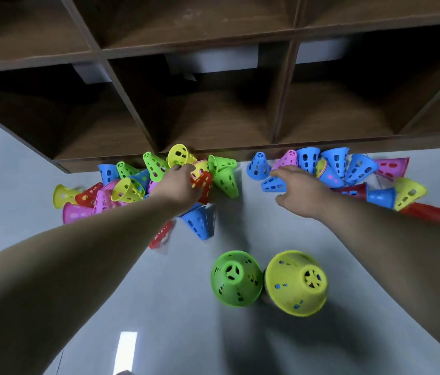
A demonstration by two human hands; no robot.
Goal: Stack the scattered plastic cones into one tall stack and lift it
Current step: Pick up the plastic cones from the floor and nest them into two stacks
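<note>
Head view: left hand [182, 185] curled on red cone [204, 186] in left pile [127, 189], 11 o'clock. Right hand [301, 192] spread wide, reaching blue cone [274, 185], 1 o'clock. Risk: interlocked neighbours drag out, scatter. Count: 2 upright at 6 o'clock, green cone [236, 278], yellow cone [295, 282]. Roughly 16 loose left, 12 in right pile [360, 167].

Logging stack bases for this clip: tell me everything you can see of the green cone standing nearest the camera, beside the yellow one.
The green cone is glossy bright-green plastic, standing upright, wide rim down on the pale grey surface, narrow top facing the camera. The top is a ring with three spokes; small slots pierce the wall. Its right side meets or nearly meets the yellow cone. Nothing else touches it.
</note>
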